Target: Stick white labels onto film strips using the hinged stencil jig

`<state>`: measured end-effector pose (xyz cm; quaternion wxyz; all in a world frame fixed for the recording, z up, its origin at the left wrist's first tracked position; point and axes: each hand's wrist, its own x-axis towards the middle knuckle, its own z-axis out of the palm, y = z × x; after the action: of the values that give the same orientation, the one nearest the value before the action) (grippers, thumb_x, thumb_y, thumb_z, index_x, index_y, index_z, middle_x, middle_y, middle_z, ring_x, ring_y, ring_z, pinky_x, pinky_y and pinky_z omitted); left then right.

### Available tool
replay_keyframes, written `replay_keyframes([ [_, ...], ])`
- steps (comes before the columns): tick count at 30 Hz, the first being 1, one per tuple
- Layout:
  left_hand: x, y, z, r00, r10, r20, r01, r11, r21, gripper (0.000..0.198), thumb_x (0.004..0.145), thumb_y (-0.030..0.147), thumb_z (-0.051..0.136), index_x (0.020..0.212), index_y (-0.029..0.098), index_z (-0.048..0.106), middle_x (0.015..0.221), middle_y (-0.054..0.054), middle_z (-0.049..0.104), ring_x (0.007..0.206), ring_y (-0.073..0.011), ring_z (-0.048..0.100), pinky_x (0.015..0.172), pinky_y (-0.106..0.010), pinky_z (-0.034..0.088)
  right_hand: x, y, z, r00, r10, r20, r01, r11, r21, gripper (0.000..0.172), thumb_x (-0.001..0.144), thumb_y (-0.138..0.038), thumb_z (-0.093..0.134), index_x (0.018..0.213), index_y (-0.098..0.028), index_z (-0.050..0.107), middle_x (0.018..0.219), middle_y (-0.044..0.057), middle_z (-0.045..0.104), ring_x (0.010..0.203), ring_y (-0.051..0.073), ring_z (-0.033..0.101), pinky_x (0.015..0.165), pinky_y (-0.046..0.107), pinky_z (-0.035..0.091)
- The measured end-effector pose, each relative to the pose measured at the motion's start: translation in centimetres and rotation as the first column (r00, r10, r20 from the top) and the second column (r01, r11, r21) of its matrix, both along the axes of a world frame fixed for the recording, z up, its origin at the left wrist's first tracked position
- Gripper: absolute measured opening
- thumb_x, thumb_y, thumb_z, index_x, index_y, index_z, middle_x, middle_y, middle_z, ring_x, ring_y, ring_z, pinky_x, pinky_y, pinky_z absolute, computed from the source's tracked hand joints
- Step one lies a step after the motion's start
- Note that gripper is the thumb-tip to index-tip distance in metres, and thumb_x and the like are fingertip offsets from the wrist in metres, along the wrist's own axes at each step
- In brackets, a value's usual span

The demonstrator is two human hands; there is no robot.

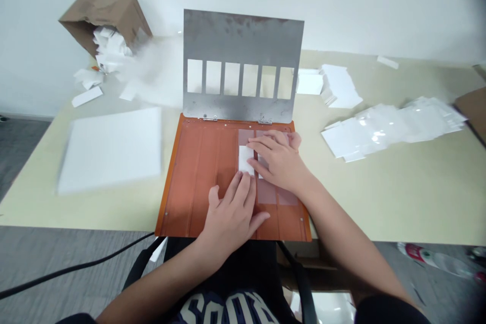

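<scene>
An orange grooved base plate (197, 172) lies at the table's near edge, with a hinged metal stencil lid (243, 45) standing upright behind it. My left hand (231, 212) lies flat on the plate, fingers stretched toward a small white card (245, 158). My right hand (279, 159) rests flat just right of that card, fingertips touching it and pressing on clear film strips (268, 192) in the plate's right grooves. Neither hand grips anything.
A stack of white sheets (112, 148) sits to the left. A tipped cardboard box (102, 17) spills white cards at the back left. Clear sleeves (391, 126) and white card piles (339, 86) lie to the right. A black cable (76, 266) runs below the table edge.
</scene>
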<state>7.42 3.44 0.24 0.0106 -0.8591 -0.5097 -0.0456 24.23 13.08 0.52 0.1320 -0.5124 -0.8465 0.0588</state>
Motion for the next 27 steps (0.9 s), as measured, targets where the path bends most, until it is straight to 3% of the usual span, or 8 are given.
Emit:
replay_keyframes([
  [13, -0.13, 0.15, 0.07, 1.0, -0.021, 0.005, 0.02, 1.0, 0.019, 0.06, 0.102, 0.051, 0.023, 0.14, 0.014, 0.052, 0.146, -0.009, 0.053, 0.13, -0.0256, 0.052, 0.095, -0.046, 0.045, 0.05, 0.05, -0.16, 1.0, 0.002, 0.021, -0.002, 1.0, 0.008, 0.026, 0.097, -0.037, 0.049, 0.113, -0.023, 0.065, 0.128, 0.008, 0.066, 0.121, 0.033, 0.049, 0.098, 0.057, 0.019],
  [20, -0.21, 0.34, 0.19, 0.999, -0.03, 0.02, 0.031, 0.999, -0.03, 0.061, 0.101, 0.053, 0.028, 0.143, 0.014, 0.048, 0.146, -0.011, 0.054, 0.13, -0.027, 0.051, 0.096, -0.046, 0.044, 0.13, 0.38, -0.41, 0.999, 0.009, 0.035, -0.009, 1.0, -0.004, 0.05, 0.096, -0.04, 0.044, 0.142, -0.019, 0.047, 0.143, 0.013, 0.055, 0.132, 0.036, 0.042, 0.104, 0.061, 0.017],
  [24, -0.09, 0.36, 0.12, 0.999, -0.031, 0.014, 0.032, 0.999, -0.035, 0.063, 0.101, 0.054, 0.028, 0.143, 0.013, 0.048, 0.145, -0.011, 0.054, 0.131, -0.0272, 0.05, 0.095, -0.047, 0.045, 0.22, 0.33, -0.68, 0.999, 0.033, -0.026, -0.034, 0.999, -0.031, 0.048, 0.097, -0.036, 0.043, 0.142, -0.019, 0.046, 0.139, 0.012, 0.059, 0.136, 0.034, 0.042, 0.108, 0.064, 0.009],
  [27, -0.09, 0.42, 0.14, 1.0, -0.028, 0.008, 0.028, 0.999, -0.027, 0.062, 0.101, 0.054, 0.028, 0.142, 0.013, 0.049, 0.145, -0.011, 0.054, 0.13, -0.0273, 0.051, 0.094, -0.047, 0.045, 0.28, 0.38, -0.81, 0.996, 0.032, -0.079, -0.034, 0.999, -0.03, 0.046, 0.095, -0.035, 0.047, 0.139, -0.022, 0.049, 0.132, 0.011, 0.064, 0.131, 0.032, 0.049, 0.11, 0.062, 0.011],
])
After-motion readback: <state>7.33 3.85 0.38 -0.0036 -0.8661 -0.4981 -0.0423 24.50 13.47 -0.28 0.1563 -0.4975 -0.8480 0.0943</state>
